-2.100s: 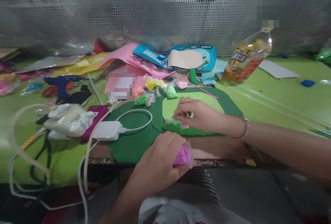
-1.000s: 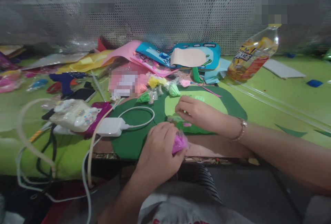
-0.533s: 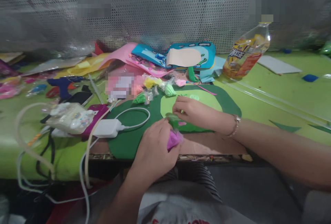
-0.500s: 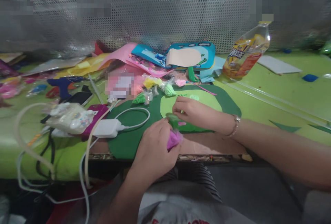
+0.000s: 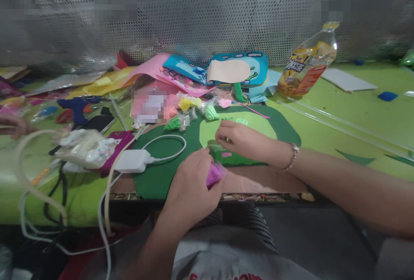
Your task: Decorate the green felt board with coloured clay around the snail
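My left hand is closed around a purple lump of modelling clay in clear plastic, at the table's near edge. Just beyond it, my right hand rests over the craft sheet with its fingers curled together; whatever is between the fingertips is hidden. Under the hands lies a dark green sheet bearing a light green panel. Along the panel's lower part runs a brighter green strip with a small pink piece. Pale green marks show near the panel's top.
Wrapped clay lumps, one pale green, lie behind the sheet. To the left are a white charger, cables, a tissue pack, a phone and a glue gun. A bottle leans at back right. Another person's hand shows far left.
My left hand has moved up and left with the purple clay, closer to my right hand, which shifted only slightly. Another person's hand has come in at the left edge.
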